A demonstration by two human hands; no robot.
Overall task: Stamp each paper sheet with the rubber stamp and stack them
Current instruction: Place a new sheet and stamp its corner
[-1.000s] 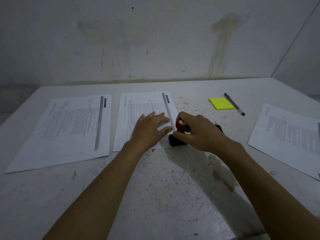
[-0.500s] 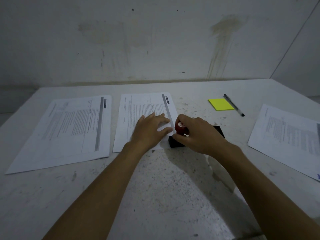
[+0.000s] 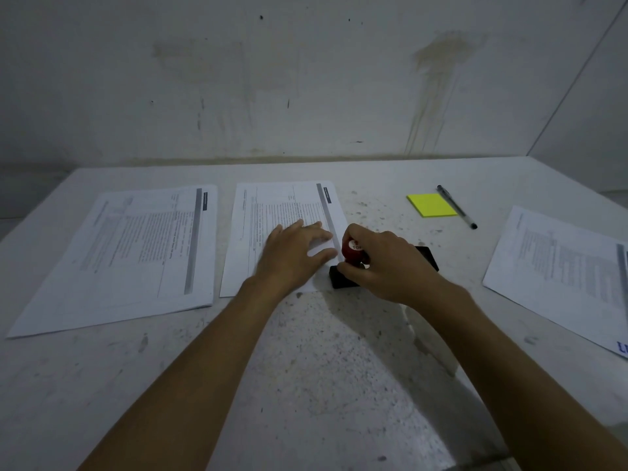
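My right hand (image 3: 384, 263) grips a rubber stamp with a red handle (image 3: 352, 252), held down on a black ink pad (image 3: 341, 279) that my hand mostly hides. My left hand (image 3: 294, 254) lies flat with straight fingers on the lower right part of the middle printed sheet (image 3: 272, 215). A stack of printed sheets (image 3: 129, 253) lies to the left. Another printed sheet (image 3: 560, 270) lies at the right, with a blue mark at its near corner (image 3: 622, 348).
A yellow sticky-note pad (image 3: 431, 205) and a black pen (image 3: 457, 207) lie at the back right of the white speckled table (image 3: 306, 385). A stained wall runs along the table's far edge.
Both hands stay almost where they were. My right hand holding the stamp has shifted very slightly over the ink pad.
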